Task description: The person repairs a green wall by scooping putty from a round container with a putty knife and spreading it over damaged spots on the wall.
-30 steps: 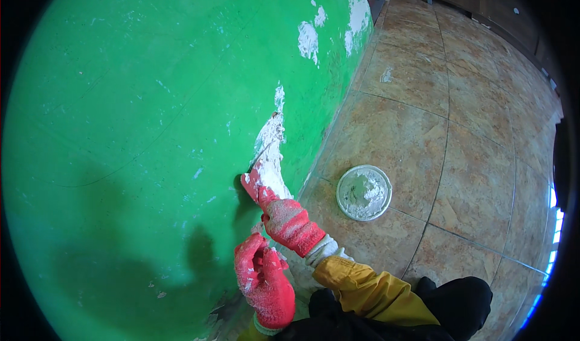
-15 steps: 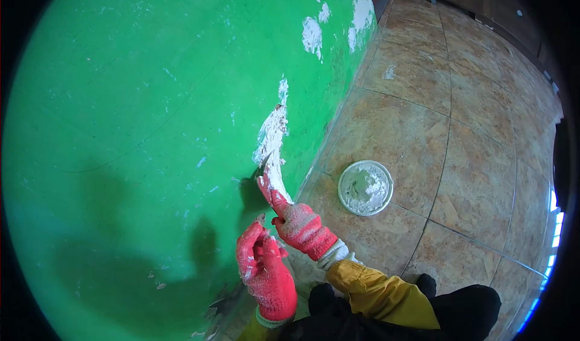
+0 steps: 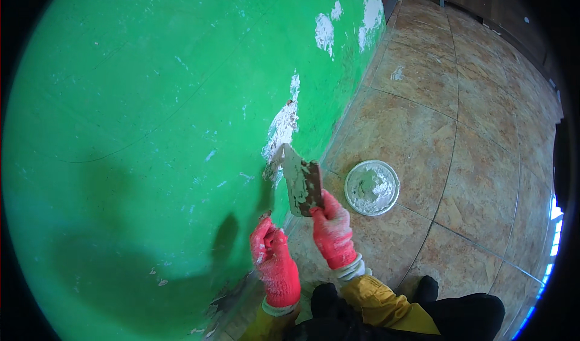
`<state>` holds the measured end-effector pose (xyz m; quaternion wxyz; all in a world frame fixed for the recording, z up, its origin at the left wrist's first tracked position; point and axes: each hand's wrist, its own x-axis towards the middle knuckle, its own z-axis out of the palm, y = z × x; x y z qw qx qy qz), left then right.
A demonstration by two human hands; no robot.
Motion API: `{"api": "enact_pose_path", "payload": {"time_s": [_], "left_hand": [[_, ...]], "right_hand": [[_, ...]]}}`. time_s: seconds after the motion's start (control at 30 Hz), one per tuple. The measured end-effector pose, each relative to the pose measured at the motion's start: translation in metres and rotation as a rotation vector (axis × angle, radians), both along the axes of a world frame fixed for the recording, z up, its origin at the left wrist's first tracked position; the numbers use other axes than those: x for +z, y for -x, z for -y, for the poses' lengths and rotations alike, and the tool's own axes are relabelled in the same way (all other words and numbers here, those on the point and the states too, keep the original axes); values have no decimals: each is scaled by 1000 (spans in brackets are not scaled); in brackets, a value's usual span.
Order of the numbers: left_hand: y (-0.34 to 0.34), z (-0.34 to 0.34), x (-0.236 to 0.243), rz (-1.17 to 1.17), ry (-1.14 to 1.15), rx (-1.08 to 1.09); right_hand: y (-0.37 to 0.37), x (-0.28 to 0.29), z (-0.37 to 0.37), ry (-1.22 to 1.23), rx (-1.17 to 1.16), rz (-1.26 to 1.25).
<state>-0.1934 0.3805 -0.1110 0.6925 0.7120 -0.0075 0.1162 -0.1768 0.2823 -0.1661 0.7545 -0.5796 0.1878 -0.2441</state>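
My right hand [image 3: 335, 229], in a red coated glove, grips the brown handle of a wide putty knife [image 3: 297, 184]. White putty smears its blade, whose upper corner is at the lower part of a white putty patch [image 3: 281, 132] on the green wall [image 3: 151, 87]. I cannot tell whether the blade touches the wall. My left hand [image 3: 276, 262], gloved alike, is closed in a pinch close to the wall, below the patch. Something small and dark shows at its fingertips, too small to name. Right of the knife, a round tub [image 3: 372, 187] of white putty stands on the floor.
More white patches [image 3: 324, 34] mark the wall farther off. Brown tiles [image 3: 417, 123] cover the floor along the wall's foot, with a white smear [image 3: 397, 73] on one. Dark wooden furniture [image 3: 483, 2] stands at the far right. My dark-clad legs [image 3: 462, 314] are at the bottom.
My right hand has drawn back rightward from the wall, and the putty knife has turned so its blade face shows. The lower white strip looks thinner. My left hand stays pinched; the view shifted slightly.
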Motion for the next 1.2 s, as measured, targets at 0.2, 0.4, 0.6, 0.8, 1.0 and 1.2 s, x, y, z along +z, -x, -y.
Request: {"api": "enact_pose_path", "payload": {"time_s": [0.2, 0.4, 0.6, 0.8, 1.0, 1.2], "left_hand": [[-11, -2, -23, -115, 99, -39], [-12, 10, -34, -139, -72, -46], [-51, 24, -57, -36, -450, -98], [-89, 35, -70, 32, -462, 27], [-98, 47, -74, -97, -43, 9], [-90, 57, -65, -198, -103, -32]], "right_hand": [[-5, -17, 32, -506, 48, 144], [-47, -73, 26, -1043, 155, 418], [-103, -99, 6, -1223, 300, 519], [-133, -83, 5, -1055, 217, 300], [-136, -68, 16, -932, 153, 141], [-130, -59, 28, -821, 108, -4]]}}
